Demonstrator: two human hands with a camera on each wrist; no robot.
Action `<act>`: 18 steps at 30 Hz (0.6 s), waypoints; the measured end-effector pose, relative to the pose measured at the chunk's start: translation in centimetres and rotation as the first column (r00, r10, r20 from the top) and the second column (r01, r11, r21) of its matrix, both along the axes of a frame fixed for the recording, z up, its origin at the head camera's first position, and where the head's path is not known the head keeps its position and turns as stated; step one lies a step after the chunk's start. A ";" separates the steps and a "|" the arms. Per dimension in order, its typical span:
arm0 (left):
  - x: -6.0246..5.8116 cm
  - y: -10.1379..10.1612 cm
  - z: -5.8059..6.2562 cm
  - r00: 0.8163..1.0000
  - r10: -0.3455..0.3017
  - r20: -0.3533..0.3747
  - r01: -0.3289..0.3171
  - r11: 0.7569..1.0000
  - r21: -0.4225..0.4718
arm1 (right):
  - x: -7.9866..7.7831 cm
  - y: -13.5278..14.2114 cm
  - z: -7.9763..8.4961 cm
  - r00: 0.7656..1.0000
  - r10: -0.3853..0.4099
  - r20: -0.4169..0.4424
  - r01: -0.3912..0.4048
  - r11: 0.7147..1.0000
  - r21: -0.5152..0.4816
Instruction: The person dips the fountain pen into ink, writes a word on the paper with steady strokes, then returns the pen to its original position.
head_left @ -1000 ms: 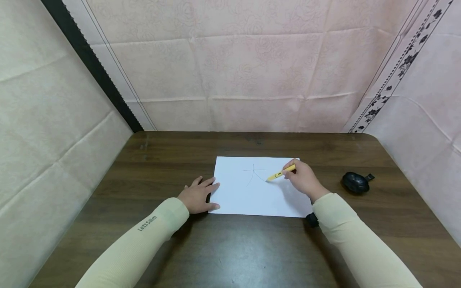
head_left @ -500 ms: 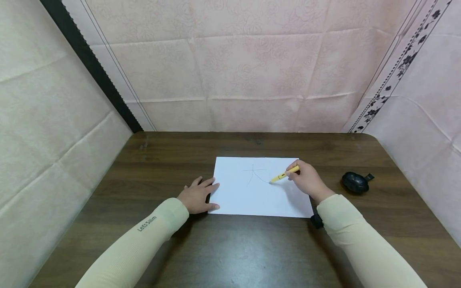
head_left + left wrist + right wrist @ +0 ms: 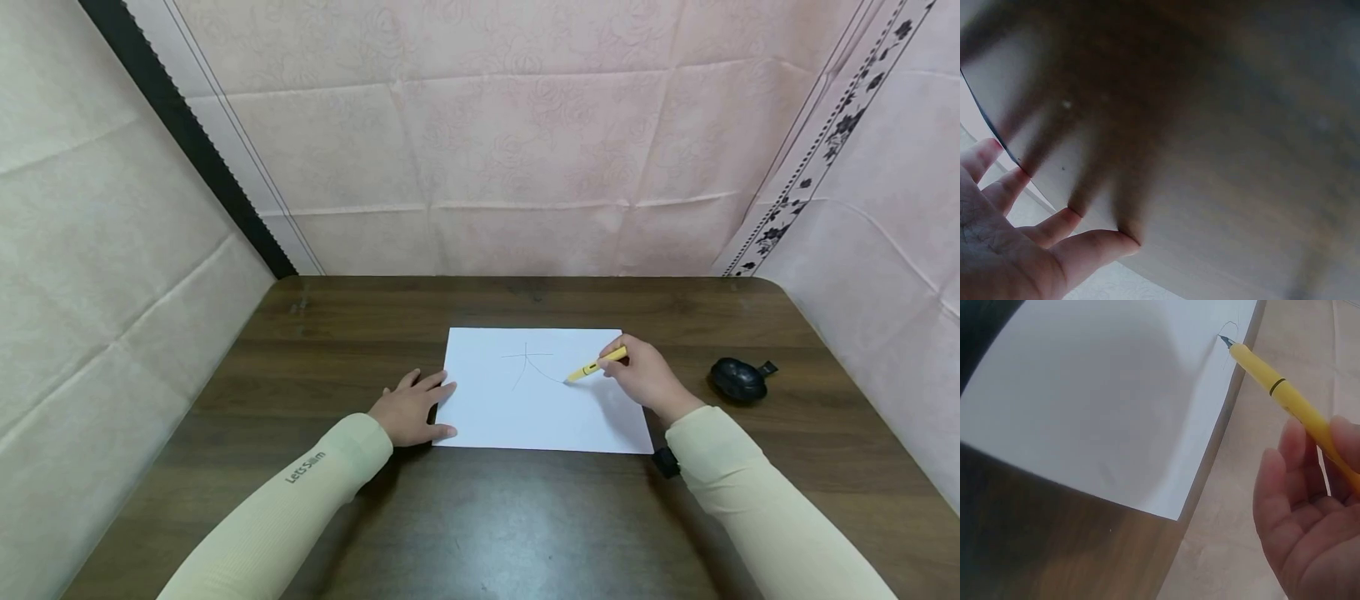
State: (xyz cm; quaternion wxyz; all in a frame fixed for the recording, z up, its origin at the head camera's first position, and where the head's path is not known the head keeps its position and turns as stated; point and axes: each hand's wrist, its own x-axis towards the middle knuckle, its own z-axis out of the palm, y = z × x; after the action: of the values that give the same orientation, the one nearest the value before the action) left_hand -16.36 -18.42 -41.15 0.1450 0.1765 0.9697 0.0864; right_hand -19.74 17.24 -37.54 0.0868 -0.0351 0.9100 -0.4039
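Note:
A white sheet of paper lies flat on the brown wooden table. Thin dark strokes on it form a short upright line, a crossbar and two curves spreading downward. My right hand pinches a yellow fountain pen, its nib at the lower end of the right-hand curve. In the right wrist view the pen shows a metal nib and a black ring. My left hand rests with fingers spread at the paper's left edge. The left wrist view shows those fingers extended and touching the surface.
A black rounded object with a small tab sits on the table to the right. Light patterned cloth hangs behind the table and along both sides. A black item shows beneath my right wrist.
My right hand and the pen have shifted slightly right and downward, and the right-hand curve has grown longer. The left hand stays in place.

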 end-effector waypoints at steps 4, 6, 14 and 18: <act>0.0 0.0 0.1 1.000 -0.002 0.001 0.002 1.000 0.002 | 0.0 0.2 0.0 1.000 -0.006 0.021 0.006 1.000 -0.001; 0.0 0.1 0.2 1.000 -0.003 -0.001 0.003 1.000 0.001 | 0.0 0.3 0.0 1.000 -0.009 0.030 0.009 1.000 -0.009; 0.0 0.0 0.0 1.000 0.001 -0.002 -0.001 1.000 -0.002 | 0.0 1.1 -0.2 1.000 -0.022 0.020 0.024 0.997 -0.078; -0.1 0.1 0.0 1.000 0.006 0.001 -0.006 1.000 0.001 | 0.1 1.7 0.0 0.999 -0.038 -0.002 0.037 0.994 -0.106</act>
State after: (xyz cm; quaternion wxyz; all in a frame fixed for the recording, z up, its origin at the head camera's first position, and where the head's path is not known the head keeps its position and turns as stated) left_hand -16.42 -18.35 -41.19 0.1452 0.1734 0.9702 0.0874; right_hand -19.64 18.94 -37.50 0.0752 -0.0233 0.8881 -0.4529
